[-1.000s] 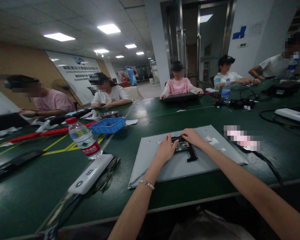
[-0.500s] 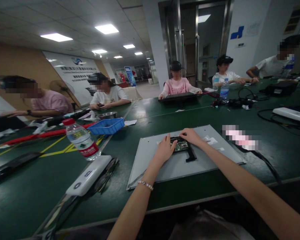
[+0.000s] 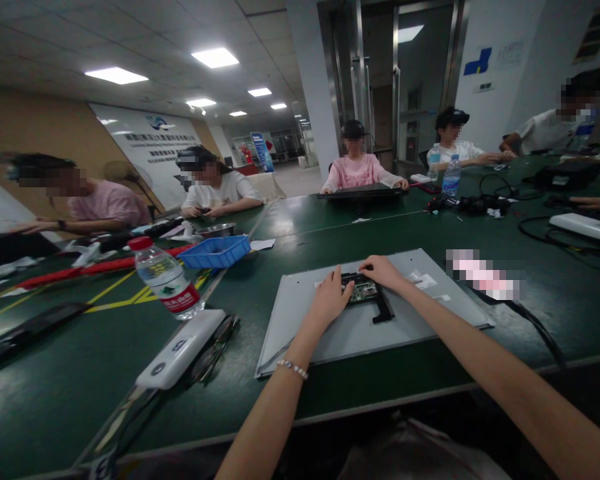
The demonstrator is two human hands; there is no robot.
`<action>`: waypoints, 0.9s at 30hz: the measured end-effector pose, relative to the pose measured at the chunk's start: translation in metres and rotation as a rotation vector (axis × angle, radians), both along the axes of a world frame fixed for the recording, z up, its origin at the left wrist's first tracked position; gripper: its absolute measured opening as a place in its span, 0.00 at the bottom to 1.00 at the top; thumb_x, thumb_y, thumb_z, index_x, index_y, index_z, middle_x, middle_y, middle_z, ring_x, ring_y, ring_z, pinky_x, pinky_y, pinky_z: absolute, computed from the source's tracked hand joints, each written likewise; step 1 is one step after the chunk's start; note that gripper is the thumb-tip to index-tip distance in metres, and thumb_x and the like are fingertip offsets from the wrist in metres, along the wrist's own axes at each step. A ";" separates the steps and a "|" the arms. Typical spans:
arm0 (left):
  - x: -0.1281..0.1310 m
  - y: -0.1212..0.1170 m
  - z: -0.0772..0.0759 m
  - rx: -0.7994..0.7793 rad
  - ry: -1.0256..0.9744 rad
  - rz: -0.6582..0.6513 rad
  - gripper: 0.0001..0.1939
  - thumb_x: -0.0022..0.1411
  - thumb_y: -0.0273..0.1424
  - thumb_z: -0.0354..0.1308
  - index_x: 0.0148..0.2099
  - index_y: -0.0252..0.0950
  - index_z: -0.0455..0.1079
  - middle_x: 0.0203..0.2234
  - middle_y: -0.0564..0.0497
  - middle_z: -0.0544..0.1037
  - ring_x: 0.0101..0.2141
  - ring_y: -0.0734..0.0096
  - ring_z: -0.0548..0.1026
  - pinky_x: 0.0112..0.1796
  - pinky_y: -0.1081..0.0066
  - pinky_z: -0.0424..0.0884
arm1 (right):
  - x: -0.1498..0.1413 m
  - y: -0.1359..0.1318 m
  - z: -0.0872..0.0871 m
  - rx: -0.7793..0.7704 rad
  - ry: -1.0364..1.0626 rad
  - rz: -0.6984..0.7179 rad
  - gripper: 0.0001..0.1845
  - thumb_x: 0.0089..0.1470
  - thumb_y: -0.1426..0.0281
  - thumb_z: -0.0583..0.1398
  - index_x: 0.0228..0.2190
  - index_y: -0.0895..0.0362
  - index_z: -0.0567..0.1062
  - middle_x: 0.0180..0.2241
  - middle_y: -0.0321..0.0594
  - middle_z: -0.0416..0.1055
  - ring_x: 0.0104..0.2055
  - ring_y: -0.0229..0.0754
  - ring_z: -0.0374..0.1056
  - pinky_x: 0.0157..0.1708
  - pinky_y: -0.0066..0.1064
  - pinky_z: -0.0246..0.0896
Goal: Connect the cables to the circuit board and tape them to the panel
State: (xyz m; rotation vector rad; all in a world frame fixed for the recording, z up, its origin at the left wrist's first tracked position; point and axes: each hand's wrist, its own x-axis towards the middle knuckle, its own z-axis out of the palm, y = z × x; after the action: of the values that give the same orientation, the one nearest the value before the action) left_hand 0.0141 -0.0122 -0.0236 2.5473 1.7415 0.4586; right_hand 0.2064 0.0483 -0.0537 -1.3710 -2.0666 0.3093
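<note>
Near the tabletop (image 3: 330, 233)'s front edge, the half-open left hand (image 3: 330, 300) and curled right hand (image 3: 384, 272), any grip unclear, probably steady the black-framed circuit board (image 3: 365, 291) against the flat panel (image 3: 345, 340).

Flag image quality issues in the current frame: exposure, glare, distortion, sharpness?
Head view: ceiling lights blown out; glare on the green table, mid-table and far left.
Head view: wide-angle stretch, door frame leaning.
Head view: circuit board small and soft, fine parts unreadable; pixelation over faces and a patch right of the grey panel.
</note>
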 end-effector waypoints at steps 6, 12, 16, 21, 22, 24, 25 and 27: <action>0.000 0.002 0.003 0.052 0.000 0.040 0.30 0.69 0.43 0.39 0.64 0.27 0.52 0.52 0.36 0.70 0.49 0.56 0.71 0.47 0.64 0.65 | 0.002 0.000 -0.003 0.030 0.019 0.029 0.10 0.54 0.72 0.59 0.34 0.57 0.81 0.36 0.42 0.77 0.41 0.43 0.70 0.43 0.30 0.60; -0.018 0.008 0.023 0.175 -0.006 0.158 0.21 0.69 0.33 0.40 0.58 0.31 0.62 0.51 0.41 0.72 0.49 0.62 0.72 0.48 0.69 0.65 | 0.005 0.002 -0.009 0.049 0.087 0.032 0.10 0.54 0.72 0.58 0.35 0.57 0.80 0.36 0.42 0.76 0.40 0.42 0.70 0.43 0.30 0.61; -0.031 0.011 0.042 0.082 0.063 0.254 0.17 0.66 0.28 0.42 0.48 0.37 0.71 0.41 0.45 0.78 0.42 0.63 0.75 0.42 0.70 0.67 | 0.008 0.002 -0.005 0.034 0.165 0.032 0.10 0.53 0.72 0.58 0.34 0.56 0.80 0.37 0.41 0.76 0.42 0.42 0.70 0.44 0.31 0.62; -0.037 0.014 0.054 0.044 0.158 0.237 0.17 0.63 0.27 0.45 0.46 0.38 0.73 0.40 0.44 0.79 0.40 0.61 0.76 0.39 0.69 0.69 | 0.015 0.004 0.013 0.038 0.178 0.001 0.12 0.55 0.72 0.56 0.36 0.55 0.79 0.39 0.40 0.76 0.43 0.42 0.70 0.45 0.32 0.63; -0.038 0.015 0.053 0.038 0.179 0.227 0.17 0.62 0.26 0.46 0.46 0.38 0.73 0.40 0.44 0.78 0.41 0.60 0.76 0.40 0.69 0.69 | 0.016 0.003 0.016 0.026 0.158 0.002 0.13 0.55 0.72 0.56 0.37 0.55 0.79 0.40 0.41 0.76 0.43 0.42 0.70 0.46 0.32 0.63; -0.040 0.015 0.050 0.028 0.219 0.209 0.17 0.61 0.26 0.47 0.48 0.38 0.73 0.41 0.44 0.78 0.42 0.61 0.76 0.42 0.69 0.68 | 0.019 0.001 0.020 0.005 0.112 0.026 0.14 0.55 0.72 0.56 0.41 0.56 0.78 0.41 0.43 0.76 0.43 0.43 0.71 0.46 0.33 0.63; -0.041 0.014 0.047 0.029 0.240 0.183 0.16 0.61 0.26 0.48 0.48 0.37 0.73 0.42 0.44 0.78 0.43 0.62 0.75 0.43 0.69 0.68 | 0.021 -0.002 0.020 0.004 0.096 0.046 0.14 0.56 0.72 0.56 0.43 0.57 0.77 0.42 0.44 0.75 0.43 0.43 0.70 0.46 0.34 0.62; -0.042 0.013 0.040 0.061 0.278 0.117 0.15 0.62 0.28 0.49 0.47 0.36 0.73 0.42 0.43 0.77 0.44 0.62 0.74 0.45 0.69 0.66 | 0.022 -0.008 0.017 0.023 0.091 0.087 0.16 0.56 0.72 0.55 0.45 0.58 0.75 0.44 0.45 0.74 0.45 0.43 0.70 0.48 0.35 0.62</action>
State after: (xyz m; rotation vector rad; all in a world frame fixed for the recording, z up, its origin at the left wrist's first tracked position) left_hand -0.0279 0.0007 0.0167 2.6699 2.0026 0.1675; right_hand 0.2289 0.0400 -0.0372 -1.2330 -2.0520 0.3770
